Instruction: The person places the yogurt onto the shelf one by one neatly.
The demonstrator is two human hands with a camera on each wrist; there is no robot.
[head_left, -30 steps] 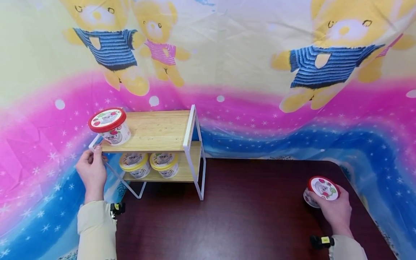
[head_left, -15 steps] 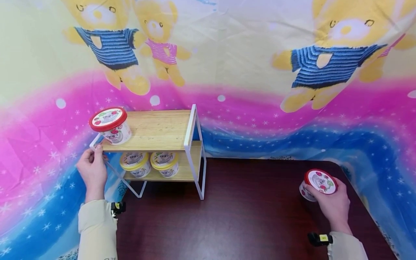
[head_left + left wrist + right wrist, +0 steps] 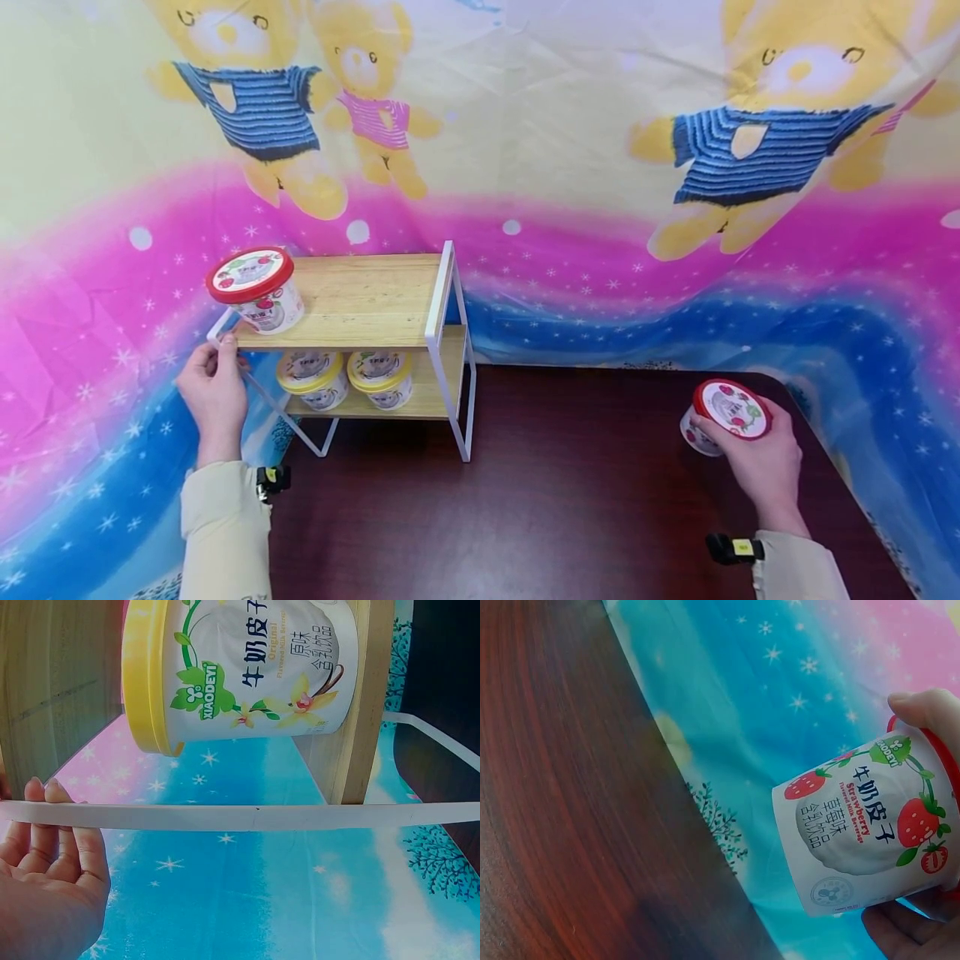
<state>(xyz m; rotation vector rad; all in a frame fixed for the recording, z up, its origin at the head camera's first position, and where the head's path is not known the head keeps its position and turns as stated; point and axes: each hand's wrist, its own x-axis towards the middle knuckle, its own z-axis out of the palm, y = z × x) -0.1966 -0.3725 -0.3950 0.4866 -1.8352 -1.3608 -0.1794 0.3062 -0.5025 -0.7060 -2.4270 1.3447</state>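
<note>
My right hand (image 3: 768,462) grips a red-lidded strawberry milk tub (image 3: 731,410) near its lid, at the table's right side. The right wrist view shows that tub's printed side (image 3: 862,825), tilted, with the table apart from it. At the left my left hand (image 3: 215,400) holds the white metal frame of a small two-tier shelf (image 3: 360,292); in the left wrist view its fingers (image 3: 56,851) curl round the white bar (image 3: 247,816). Another red-lidded tub (image 3: 262,304) stands on the top tier, just above that hand. Two yellow-lidded tubs (image 3: 311,383) stand side by side on the lower tier.
The shelf stands on a dark wooden table (image 3: 555,492) at its left back. A printed cloth (image 3: 555,208) with bears hangs behind and along both sides. The white shelf leg (image 3: 461,417) rises between the tubs and the table's middle.
My right hand has moved a little left and away from me, carrying the red-lidded strawberry milk tub, which looks slightly higher. The left hand and the shelf stay put.
</note>
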